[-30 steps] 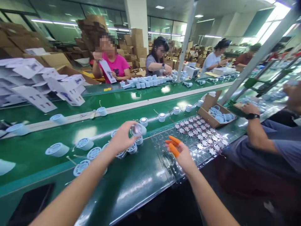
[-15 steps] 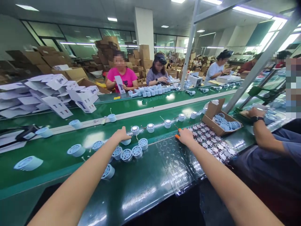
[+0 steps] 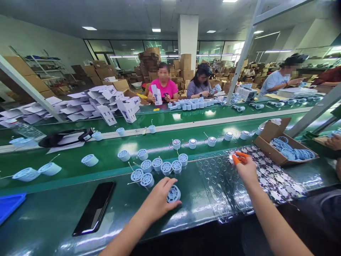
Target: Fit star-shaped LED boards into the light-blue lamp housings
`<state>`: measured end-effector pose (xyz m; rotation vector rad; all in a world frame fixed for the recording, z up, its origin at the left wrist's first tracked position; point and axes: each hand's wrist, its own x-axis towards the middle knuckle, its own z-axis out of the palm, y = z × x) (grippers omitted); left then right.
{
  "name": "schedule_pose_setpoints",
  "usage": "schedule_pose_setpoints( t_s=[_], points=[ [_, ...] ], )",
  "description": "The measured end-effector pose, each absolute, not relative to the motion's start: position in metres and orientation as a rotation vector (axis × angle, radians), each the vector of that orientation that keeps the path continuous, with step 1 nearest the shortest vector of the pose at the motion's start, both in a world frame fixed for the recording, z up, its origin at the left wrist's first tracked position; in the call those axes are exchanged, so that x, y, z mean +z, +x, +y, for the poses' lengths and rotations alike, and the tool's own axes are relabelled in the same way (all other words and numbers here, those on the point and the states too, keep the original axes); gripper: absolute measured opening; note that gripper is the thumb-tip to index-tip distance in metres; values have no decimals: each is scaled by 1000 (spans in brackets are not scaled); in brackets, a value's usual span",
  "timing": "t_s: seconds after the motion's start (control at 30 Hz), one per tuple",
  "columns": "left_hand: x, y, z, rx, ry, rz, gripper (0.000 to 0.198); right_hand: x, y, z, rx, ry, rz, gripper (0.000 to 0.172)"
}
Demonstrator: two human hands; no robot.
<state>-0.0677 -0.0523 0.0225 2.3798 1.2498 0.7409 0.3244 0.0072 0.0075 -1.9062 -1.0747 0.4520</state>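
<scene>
Your left hand [image 3: 157, 201] lies cupped against a round pale blue part [image 3: 173, 193], fingers spread over its rim, though you can't tell whether it is gripped or only touched. Your right hand [image 3: 246, 170] is pinched narrow above a clear plastic sheet [image 3: 221, 186], its orange finger covers [image 3: 237, 158] drawn together at a shiny disc [image 3: 231, 158]; whether they hold the disc can't be told.

As far as this view shows, the work stands part done. Left of the plastic sheet sit about ten more blue parts [image 3: 157, 167] with their grilles facing up, some trailing thin wires. Beyond the sheet, a row of parts with silver tops [image 3: 192, 143] runs along the green belt [image 3: 160, 140], and these look further on. Right of the plastic sheet, a printed sheet of star-shaped pieces [image 3: 274, 177] lies against it, with many pieces in place. Past that, an open cardboard box [image 3: 269, 142] holds a heap of blue coils [image 3: 293, 153].

Around you, a black phone [image 3: 94, 208] lies left of the plastic sheet, near your left hand but not touching it. A co-worker's hand [image 3: 334, 142] sits just beyond the box. Nothing lies between your right hand and the disc.
</scene>
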Motion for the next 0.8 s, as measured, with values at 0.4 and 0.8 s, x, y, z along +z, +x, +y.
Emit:
schedule_pose_setpoints(
  t_s=[0.4, 0.8],
  points=[
    [-33, -35, -91, 1251, 1775, 1532, 25, -34, 110, -95, 1096, -1409, -910, 57],
    [-51, -53, -90, 1145, 1655, 1613, 22, -29, 108, -100, 745, -1635, -1443, 33]
  ],
)
